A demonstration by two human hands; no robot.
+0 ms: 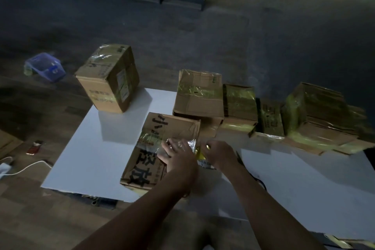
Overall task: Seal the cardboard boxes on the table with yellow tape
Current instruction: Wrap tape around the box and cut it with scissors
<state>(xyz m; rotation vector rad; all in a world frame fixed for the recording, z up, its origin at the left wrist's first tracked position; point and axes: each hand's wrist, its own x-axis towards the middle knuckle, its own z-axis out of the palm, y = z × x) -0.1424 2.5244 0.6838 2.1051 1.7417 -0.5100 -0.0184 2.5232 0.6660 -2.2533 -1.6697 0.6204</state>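
Head view: nearest box (162, 148) sits at table (91, 148) front, left hand (176, 158) flat w/ fingers spread, pressing tape (154, 140) across its top; right hand (219, 154) pinched shut on the yellow tape end at the box's right edge. Best approach, I'd say: keep it taut, smooth outward w/ the palm, fold over the edge. Other boxes (198, 95) behind look taped.

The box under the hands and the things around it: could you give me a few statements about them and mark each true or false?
1. The left hand lies flat on the near box. True.
2. The tall box stands at the table's far right. False: it is at the far left corner.
3. A blue plastic tub lies on the floor. True.
4. The right hand rests on the tall box. False: it is at the near box's right edge, by some yellow tape.
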